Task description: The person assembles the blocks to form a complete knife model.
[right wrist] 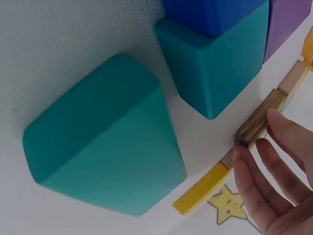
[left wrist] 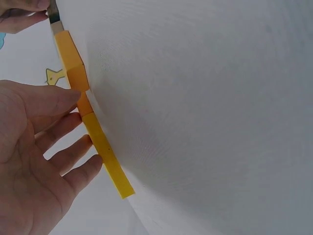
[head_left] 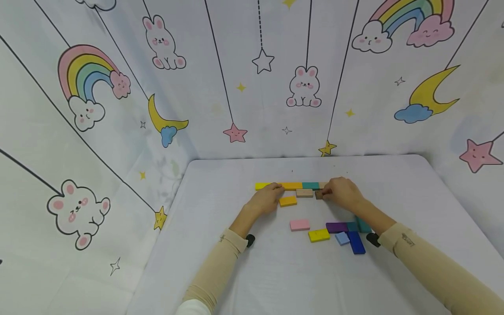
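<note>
A row of wooden blocks lies across the far part of the table, with a yellow block (head_left: 262, 186), an orange block (head_left: 292, 186) and a teal block (head_left: 310, 185). My left hand (head_left: 267, 197) touches the row with fairly straight fingers, its fingertips along the yellow block (left wrist: 108, 155) in the left wrist view. A dark brown wood-grain block (right wrist: 261, 116) is pinched between the thumb and fingers of my right hand (head_left: 344, 193). It is beside a tan block (head_left: 304, 193) in front of the row. Closer in, another orange block (head_left: 288, 201) lies beside my left hand.
Nearer on the white table (head_left: 271, 271) lie a pink block (head_left: 300, 225), a yellow block (head_left: 319, 236), a purple block (head_left: 336, 227), a light blue block (head_left: 342, 238), a dark blue block (head_left: 356, 243) and teal pieces (head_left: 363, 225), partly below my right forearm. A patterned cloth (head_left: 267, 100) hangs behind.
</note>
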`<state>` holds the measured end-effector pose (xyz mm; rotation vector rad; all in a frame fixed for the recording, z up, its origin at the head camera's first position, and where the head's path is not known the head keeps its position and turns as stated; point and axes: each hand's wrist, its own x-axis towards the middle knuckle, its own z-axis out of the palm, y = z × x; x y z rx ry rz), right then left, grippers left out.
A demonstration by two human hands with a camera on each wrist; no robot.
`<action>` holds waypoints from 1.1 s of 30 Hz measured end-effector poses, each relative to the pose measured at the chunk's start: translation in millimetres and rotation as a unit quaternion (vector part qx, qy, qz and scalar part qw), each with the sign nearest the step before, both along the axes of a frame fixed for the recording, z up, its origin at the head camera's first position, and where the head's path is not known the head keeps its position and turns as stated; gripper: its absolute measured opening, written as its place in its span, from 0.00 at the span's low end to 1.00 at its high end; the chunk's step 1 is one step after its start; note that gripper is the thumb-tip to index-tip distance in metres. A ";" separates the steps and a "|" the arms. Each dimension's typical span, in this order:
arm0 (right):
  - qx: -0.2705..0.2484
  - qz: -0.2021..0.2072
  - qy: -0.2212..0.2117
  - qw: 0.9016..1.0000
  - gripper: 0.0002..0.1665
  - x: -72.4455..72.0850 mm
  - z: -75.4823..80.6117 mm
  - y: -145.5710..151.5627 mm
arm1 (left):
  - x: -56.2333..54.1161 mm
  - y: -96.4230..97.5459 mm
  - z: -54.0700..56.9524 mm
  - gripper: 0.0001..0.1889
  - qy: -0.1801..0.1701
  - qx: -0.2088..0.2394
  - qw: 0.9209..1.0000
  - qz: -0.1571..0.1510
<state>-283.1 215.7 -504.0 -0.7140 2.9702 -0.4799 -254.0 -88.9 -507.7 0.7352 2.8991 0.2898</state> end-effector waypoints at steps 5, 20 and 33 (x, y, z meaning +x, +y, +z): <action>0.005 -0.006 -0.006 1.000 0.09 -2.2 -0.2 -3.0 | 0.1 0.5 0.1 0.26 0.002 -0.003 1.000 0.001; 0.007 0.013 0.021 1.000 0.07 -5.4 0.7 -7.4 | -0.9 -0.3 -0.5 0.25 0.005 -0.001 1.000 -0.005; 0.005 0.009 0.025 1.000 0.06 -4.1 1.2 -11.4 | -1.1 -1.1 -2.1 0.25 0.009 0.003 1.000 -0.009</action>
